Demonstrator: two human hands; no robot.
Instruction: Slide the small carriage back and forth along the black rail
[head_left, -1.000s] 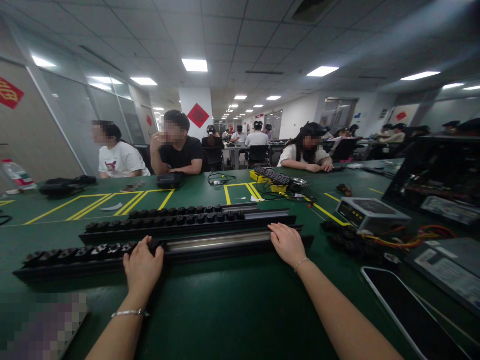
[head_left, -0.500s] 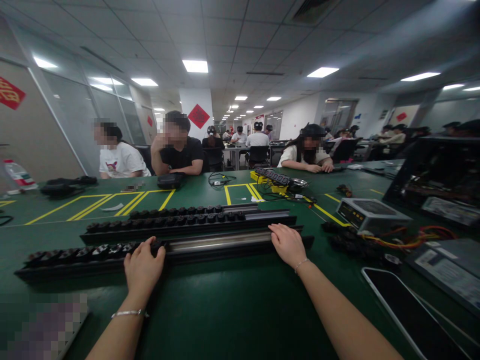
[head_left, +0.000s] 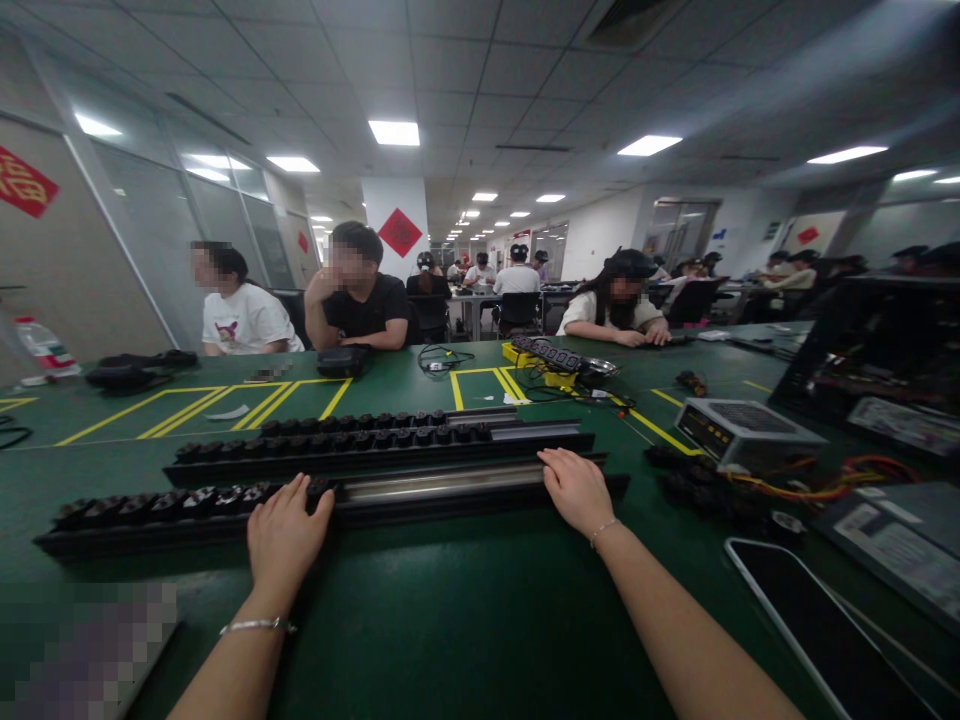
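Looks forward and down over one green table (head_left: 442, 620). Rests the left hand (head_left: 285, 540) on the near rail (head_left: 480, 507), a long black channel lined with a shiny metal strip (head_left: 442, 484) and lying crosswise in front of the body. Has the left fingers loosely together over a row of black knobbed blocks (head_left: 199, 501), thumb spread to the right, against or just beside the last block; cannot tell if pinching it. Lays the right hand (head_left: 577, 490) near the right end of the same rail, fingers close together, tips over its back edge, thumb out of sight; cannot tell if gripping. Shows bare strip between the two hands.

Counts three rails in all: the near one, then a middle rail (head_left: 540, 434) and a far rail (head_left: 480, 416) just behind, also with blocks toward the left. Can make out about seven blocks left of the hand on the near rail; cannot count the others surely.

Wears one bracelet (head_left: 259, 626) on each wrist. Has at the right one grey power supply unit (head_left: 750, 430), one flatter metal box (head_left: 900, 540), one open computer case (head_left: 877, 340) and one white-rimmed smartphone (head_left: 817, 620). Faces three seated people (head_left: 367, 318) across the table, two at the left, one at the right.
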